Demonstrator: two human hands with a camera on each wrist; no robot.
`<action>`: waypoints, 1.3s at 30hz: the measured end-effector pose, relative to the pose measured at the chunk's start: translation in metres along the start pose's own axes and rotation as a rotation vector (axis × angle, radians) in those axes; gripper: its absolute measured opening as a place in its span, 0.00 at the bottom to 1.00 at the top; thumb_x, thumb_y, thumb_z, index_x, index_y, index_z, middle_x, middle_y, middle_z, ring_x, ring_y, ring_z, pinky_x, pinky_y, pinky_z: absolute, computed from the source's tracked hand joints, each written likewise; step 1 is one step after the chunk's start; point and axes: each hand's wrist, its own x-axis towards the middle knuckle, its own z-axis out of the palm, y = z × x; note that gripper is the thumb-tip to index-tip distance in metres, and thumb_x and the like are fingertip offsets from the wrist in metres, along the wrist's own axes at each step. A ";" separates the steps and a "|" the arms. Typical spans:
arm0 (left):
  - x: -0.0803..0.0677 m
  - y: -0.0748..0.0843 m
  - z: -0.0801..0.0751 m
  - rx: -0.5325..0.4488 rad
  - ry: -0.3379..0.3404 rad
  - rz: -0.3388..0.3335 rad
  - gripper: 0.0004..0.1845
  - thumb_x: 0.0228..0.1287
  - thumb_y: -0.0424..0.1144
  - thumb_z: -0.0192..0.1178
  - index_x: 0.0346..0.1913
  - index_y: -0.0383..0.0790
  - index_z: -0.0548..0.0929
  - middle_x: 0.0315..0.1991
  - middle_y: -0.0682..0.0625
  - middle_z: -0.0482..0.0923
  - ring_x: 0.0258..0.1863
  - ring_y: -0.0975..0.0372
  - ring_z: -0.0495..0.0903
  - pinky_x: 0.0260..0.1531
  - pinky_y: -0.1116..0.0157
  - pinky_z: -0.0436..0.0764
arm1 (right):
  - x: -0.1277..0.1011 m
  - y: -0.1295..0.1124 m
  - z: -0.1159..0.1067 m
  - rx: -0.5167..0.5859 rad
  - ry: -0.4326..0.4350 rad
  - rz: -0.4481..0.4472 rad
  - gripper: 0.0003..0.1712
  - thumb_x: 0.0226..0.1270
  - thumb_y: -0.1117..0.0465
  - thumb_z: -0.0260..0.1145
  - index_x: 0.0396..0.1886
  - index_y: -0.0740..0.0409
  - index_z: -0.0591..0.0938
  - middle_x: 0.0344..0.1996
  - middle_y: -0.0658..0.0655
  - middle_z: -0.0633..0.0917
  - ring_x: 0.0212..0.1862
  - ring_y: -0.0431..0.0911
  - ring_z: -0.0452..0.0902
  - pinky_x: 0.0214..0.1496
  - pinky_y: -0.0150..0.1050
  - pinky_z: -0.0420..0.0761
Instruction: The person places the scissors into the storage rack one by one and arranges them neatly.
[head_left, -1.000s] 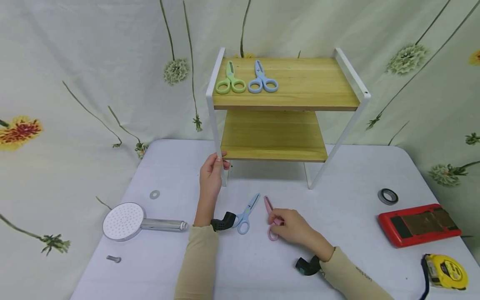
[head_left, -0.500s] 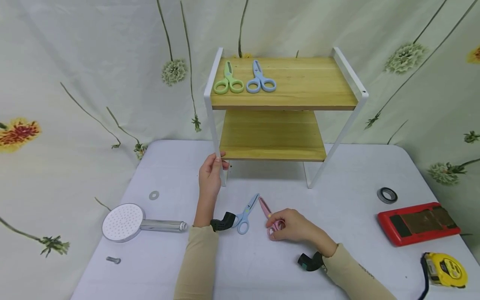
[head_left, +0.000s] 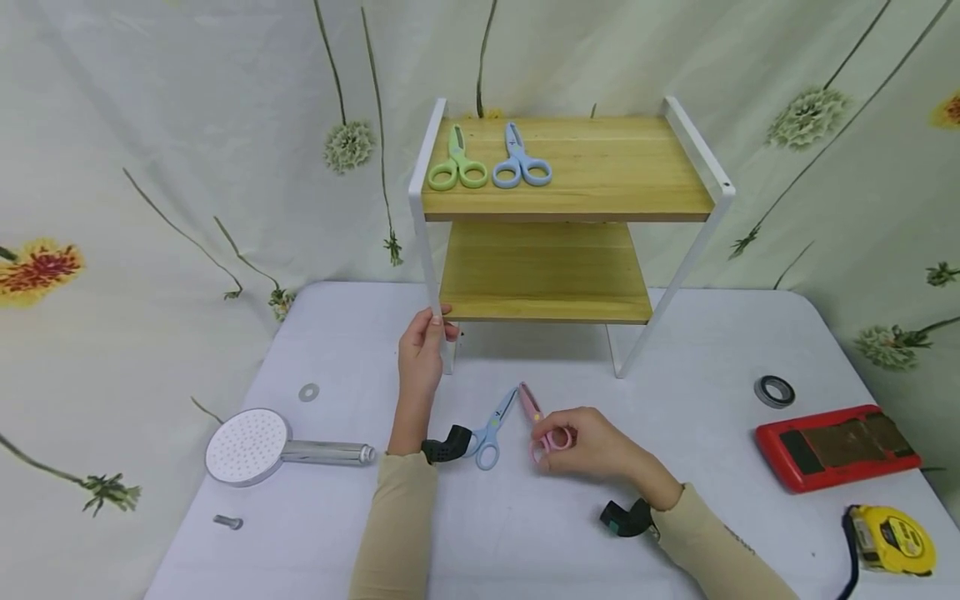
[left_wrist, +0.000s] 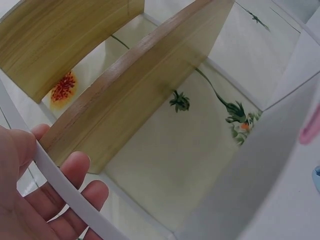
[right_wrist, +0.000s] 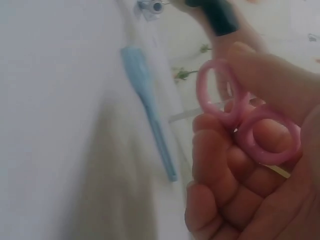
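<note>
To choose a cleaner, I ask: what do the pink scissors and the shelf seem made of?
Pink scissors: probably smooth plastic, by evenly coloured, rounded loops. Shelf boards: likely smooth wood or veneer, by visible grain. White frame: perhaps painted metal, being thin, evenly white.

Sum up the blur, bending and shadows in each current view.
Head view: fairly even light, a faint shadow below the shelf; left wrist view: dim, the shelf's front edge bowed; right wrist view: hazy, the pink scissors soft, the blue scissors likewise, with a fuzzy-edged shadow alongside.
</note>
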 end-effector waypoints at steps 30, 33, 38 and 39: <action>0.000 0.002 0.002 0.031 0.003 0.001 0.16 0.81 0.37 0.47 0.57 0.34 0.82 0.33 0.46 0.81 0.37 0.66 0.79 0.49 0.63 0.77 | 0.019 -0.143 -0.142 -0.140 0.075 -0.499 0.22 0.51 0.73 0.78 0.49 0.61 0.87 0.38 0.49 0.87 0.34 0.36 0.76 0.33 0.29 0.77; 0.000 0.001 0.001 0.025 0.004 0.003 0.16 0.81 0.37 0.47 0.57 0.33 0.82 0.32 0.48 0.81 0.36 0.67 0.79 0.48 0.66 0.77 | 0.030 -0.158 -0.159 -0.198 0.118 -0.546 0.22 0.52 0.72 0.79 0.49 0.62 0.87 0.39 0.48 0.87 0.34 0.35 0.75 0.34 0.27 0.76; -0.001 0.001 0.001 0.005 0.010 0.014 0.16 0.81 0.36 0.47 0.57 0.32 0.81 0.29 0.58 0.79 0.36 0.67 0.80 0.48 0.69 0.78 | 0.048 -0.187 -0.183 -0.325 0.205 -0.432 0.21 0.55 0.73 0.77 0.50 0.62 0.87 0.35 0.51 0.87 0.34 0.36 0.74 0.36 0.24 0.74; -0.001 0.001 0.001 0.002 0.010 0.015 0.16 0.81 0.36 0.47 0.57 0.31 0.81 0.29 0.59 0.79 0.36 0.68 0.80 0.48 0.68 0.78 | 0.052 -0.191 -0.188 -0.341 0.217 -0.405 0.20 0.55 0.73 0.76 0.50 0.62 0.87 0.34 0.53 0.87 0.34 0.36 0.73 0.36 0.24 0.73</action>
